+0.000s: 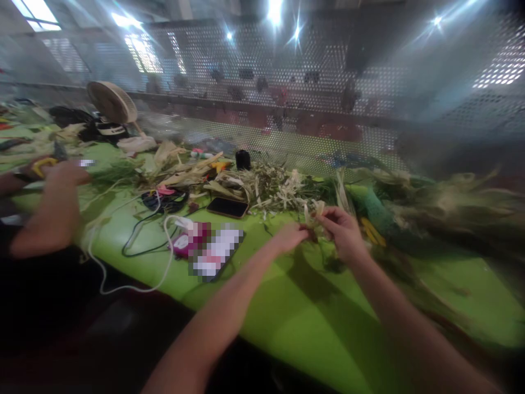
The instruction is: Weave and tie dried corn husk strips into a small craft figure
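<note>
Both my hands reach over the green table [262, 290]. My right hand [346, 227] pinches a pale strip of dried corn husk [319, 209] between thumb and fingertips. Just to its left, my left hand [292, 237] has its fingertips closed at the lower end of the same husk piece; exactly what they grip is small and blurred. Behind them lies a heap of shredded husk [283, 186]. Yellow handles [373, 232], perhaps of scissors, lie right of my right hand, beside a green net bundle [377, 210].
A dark phone [227, 207], a second phone [221, 254], a magenta packet [191, 241] and a white cable [98, 268] lie left of my hands. Further left, a co-worker's hand [68, 172] is near yellow-handled scissors [43, 164]. A fan [110, 101] stands by a perforated metal screen [262, 82].
</note>
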`<state>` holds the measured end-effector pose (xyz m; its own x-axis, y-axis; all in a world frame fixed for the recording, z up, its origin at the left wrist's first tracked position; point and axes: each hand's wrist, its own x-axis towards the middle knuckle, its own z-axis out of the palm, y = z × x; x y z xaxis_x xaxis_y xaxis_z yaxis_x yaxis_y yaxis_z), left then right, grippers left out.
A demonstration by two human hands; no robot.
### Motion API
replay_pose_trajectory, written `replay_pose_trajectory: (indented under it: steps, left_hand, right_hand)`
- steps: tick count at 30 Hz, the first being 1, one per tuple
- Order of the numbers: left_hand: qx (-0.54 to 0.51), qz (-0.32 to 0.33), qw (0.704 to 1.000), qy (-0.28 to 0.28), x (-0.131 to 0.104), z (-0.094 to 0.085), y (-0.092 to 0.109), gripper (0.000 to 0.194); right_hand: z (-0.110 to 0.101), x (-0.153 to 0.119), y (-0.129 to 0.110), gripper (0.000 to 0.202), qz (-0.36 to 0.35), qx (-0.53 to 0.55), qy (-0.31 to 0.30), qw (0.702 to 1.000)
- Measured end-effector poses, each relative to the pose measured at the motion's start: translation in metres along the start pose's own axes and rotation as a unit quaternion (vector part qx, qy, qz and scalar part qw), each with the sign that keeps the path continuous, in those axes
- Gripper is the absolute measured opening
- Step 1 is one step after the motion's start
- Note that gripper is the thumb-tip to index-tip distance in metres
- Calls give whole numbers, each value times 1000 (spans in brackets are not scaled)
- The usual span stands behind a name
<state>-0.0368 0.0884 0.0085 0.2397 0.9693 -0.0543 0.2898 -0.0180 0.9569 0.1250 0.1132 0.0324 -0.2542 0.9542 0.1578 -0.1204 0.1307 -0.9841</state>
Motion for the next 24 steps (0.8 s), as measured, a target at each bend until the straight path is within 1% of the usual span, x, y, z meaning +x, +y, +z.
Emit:
replay_pose_trajectory:
  steps: [2,4,6,8,11,13,15,17,19,24]
  left_hand:
    - [-17,-17,1000,2,0,0,-2,25]
    - [-24,-20,999,7,1,0,-5,26]
    - [-21,-7,1000,11,1,0,-7,26]
    - [2,3,1000,17,1,-1,-5,27]
    - [87,-3,995,37,-1,-3,1,29]
    - [135,-3,990,46,-2,-4,4,29]
    - [155,8,987,40,-3,-5,6,29]
    - [161,19,986,31,-3,-6,5,27]
    - [156,26,987,29,-3,-7,5,26]
    - [118,46,991,48,-6,-12,7,30]
  right_hand:
    - [0,0,-3,35,-8,10,-10,1000]
    - [-2,1,-5,34,-20,-16,-21,999]
    - [-5,2,-7,33,-38,-77,-46,995]
    - [-9,3,-8,30,-63,-152,-81,983]
    - [-14,4,-9,21,-122,-272,-124,947]
    - [-15,4,-10,16,-165,-343,-132,915]
    - [-15,4,-11,13,-199,-389,-131,890]
    - [-15,4,-11,11,-221,-411,-131,875]
    - [-15,5,-11,11,-234,-420,-134,867]
    - [-15,4,-12,11,-248,-424,-132,861]
